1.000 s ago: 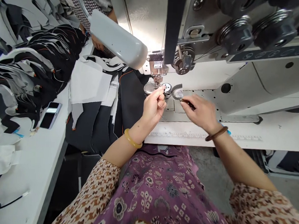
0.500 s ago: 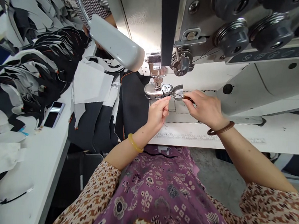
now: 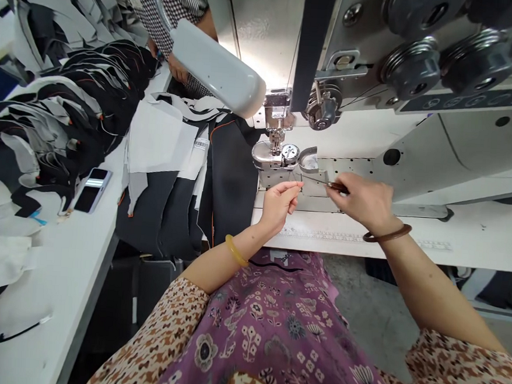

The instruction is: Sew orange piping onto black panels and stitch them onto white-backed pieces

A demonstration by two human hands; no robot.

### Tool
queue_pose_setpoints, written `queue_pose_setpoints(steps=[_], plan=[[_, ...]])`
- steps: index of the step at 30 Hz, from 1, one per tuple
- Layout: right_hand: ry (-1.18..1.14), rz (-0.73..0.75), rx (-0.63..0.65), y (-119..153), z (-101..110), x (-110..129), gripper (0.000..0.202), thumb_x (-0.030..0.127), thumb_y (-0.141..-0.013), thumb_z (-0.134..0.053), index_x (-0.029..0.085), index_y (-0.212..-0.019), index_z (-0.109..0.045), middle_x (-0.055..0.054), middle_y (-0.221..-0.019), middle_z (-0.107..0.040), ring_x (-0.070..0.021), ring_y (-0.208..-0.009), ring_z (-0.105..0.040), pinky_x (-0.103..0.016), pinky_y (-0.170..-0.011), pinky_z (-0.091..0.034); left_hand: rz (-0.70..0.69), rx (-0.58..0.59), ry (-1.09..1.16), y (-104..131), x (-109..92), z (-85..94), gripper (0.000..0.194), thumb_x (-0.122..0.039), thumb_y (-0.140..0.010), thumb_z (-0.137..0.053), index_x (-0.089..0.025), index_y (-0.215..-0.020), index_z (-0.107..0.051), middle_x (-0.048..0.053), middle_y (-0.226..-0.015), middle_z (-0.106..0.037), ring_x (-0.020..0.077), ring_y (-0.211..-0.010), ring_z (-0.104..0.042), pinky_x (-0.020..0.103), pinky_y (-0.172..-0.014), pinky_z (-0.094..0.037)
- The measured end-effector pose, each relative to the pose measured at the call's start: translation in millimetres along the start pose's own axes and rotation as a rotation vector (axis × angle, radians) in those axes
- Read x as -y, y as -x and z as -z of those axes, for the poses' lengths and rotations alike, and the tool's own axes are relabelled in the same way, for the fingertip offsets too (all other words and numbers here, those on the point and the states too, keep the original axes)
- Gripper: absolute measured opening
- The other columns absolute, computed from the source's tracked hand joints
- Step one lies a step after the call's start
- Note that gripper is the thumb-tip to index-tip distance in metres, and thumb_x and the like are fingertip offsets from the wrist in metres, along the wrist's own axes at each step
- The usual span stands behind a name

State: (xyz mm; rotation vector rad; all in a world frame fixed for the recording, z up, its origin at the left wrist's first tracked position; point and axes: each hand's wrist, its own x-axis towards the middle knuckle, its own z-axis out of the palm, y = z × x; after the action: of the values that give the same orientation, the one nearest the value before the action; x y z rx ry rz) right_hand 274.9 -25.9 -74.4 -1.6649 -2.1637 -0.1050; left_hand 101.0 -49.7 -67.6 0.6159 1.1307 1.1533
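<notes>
Just in front of the sewing machine's bobbin area (image 3: 290, 153), my left hand (image 3: 280, 204) is closed in a pinch, fingertips together. What it pinches is too small to make out. To its right my right hand (image 3: 364, 204) is closed around the dark brown handle of a thin metal tool (image 3: 316, 179), whose shaft points left toward my left fingertips. A curved metal cover (image 3: 308, 159) stands open beside the round bobbin part. The presser foot and needle (image 3: 276, 142) are just left of that part.
Dark fabric panels (image 3: 232, 184) lie left of the needle. A lamp (image 3: 218, 66) hangs over them. On the left table (image 3: 34, 293) are a phone (image 3: 92, 190) and piled cut pieces (image 3: 60, 114). Another person's hand (image 3: 177, 68) shows behind the lamp.
Both hands have moved right and slightly toward me, away from the bobbin part. The tool has come away from the metal cover. The view has shifted slightly.
</notes>
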Motion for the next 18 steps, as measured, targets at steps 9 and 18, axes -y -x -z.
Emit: queue_pose_setpoints(steps=[9, 18], plan=[[-0.205, 0.582, -0.036, -62, -4, 24, 0.017, 0.026, -0.085, -0.044, 0.017, -0.074, -0.053, -0.001, -0.121, -0.057, -0.0205, -0.113, -0.05, -0.035, -0.087, -0.042, -0.21, 0.019, -0.29, -4, 8, 12.8, 0.011, -0.02, -0.076, -0.052, -0.016, -0.082, -0.06, -0.009, -0.048, -0.043, 0.0037, -0.04, -0.038, 0.017, -0.041, -0.028], [-0.213, 0.595, -0.097, -66, -13, 25, 0.007, 0.015, -0.076, -0.046, 0.017, -0.07, -0.049, 0.0, -0.112, -0.062, -0.0187, -0.096, -0.057, -0.033, -0.082, -0.044, -0.487, 0.117, -0.719, -16, 3, 7.2, 0.017, -0.007, -0.075, -0.045, -0.017, -0.07, -0.058, -0.008, -0.048, -0.044, 0.0044, -0.047, -0.038, 0.018, -0.052, -0.03]])
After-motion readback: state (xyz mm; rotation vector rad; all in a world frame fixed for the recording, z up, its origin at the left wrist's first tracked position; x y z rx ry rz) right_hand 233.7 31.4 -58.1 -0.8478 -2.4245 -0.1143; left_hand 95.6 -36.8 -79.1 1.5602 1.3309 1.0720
